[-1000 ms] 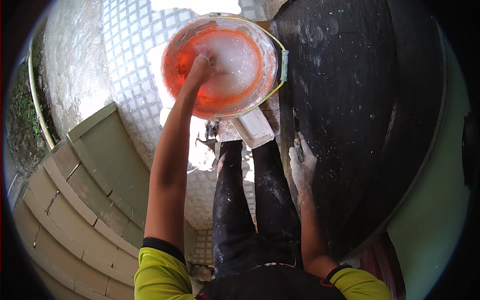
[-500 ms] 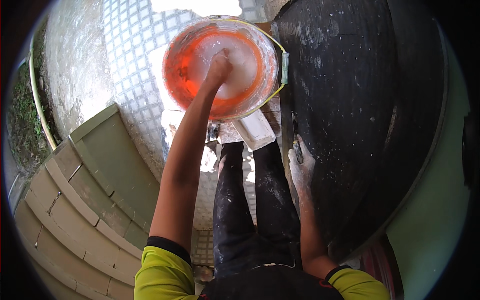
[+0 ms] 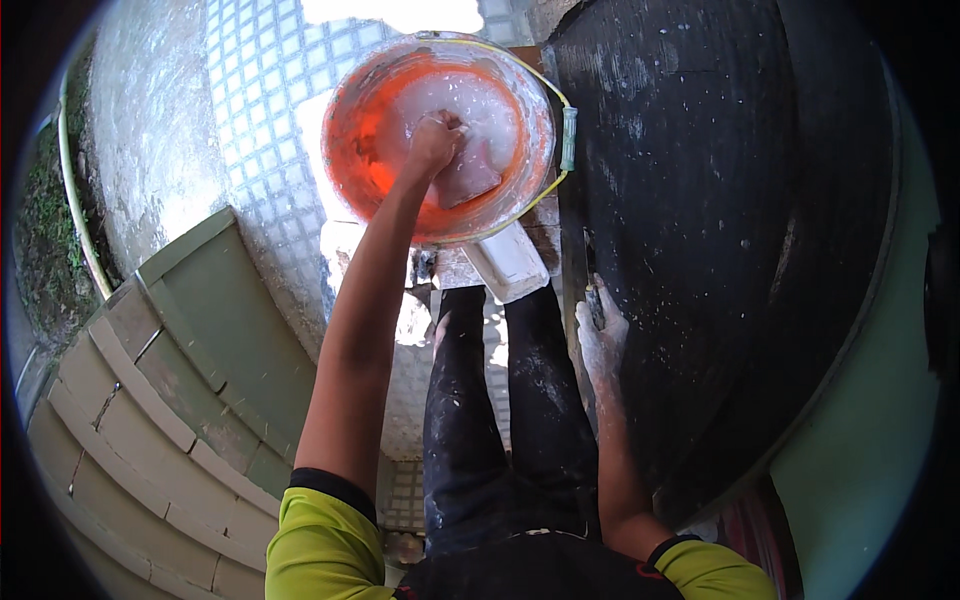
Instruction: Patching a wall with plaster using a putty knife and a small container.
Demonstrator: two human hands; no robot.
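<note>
- Reaching down into the orange bucket (image 3: 345,150), the left hand (image 3: 435,145) was curled around a pale, wet sponge-like pad (image 3: 470,170) sunk in milky white liquid; the fingers looked clenched on it, though the wash hid part of the grip.
- The bucket stood straight ahead of that hand's forearm, on pale grid-patterned tiles (image 3: 260,60), with its thin yellowish wire handle (image 3: 566,140) folded down on the side away from the hand.
- Judging by its look, the pad would be soft, soaked and slippery, heavier than when dry, and best squeezed across its middle; the bucket, holding liquid, would be weighty and prone to slopping, so the wire handle's grip seemed the place to lift it.
- The right hand (image 3: 600,335), dusted white, lay flat with spread fingers on the edge of a large black curved surface (image 3: 720,250) streaked with white, grasping nothing.
- A white rectangular block (image 3: 510,265) rested just below the bucket, between the two hands.
- No package, label or sign could be made out anywhere near either hand.
</note>
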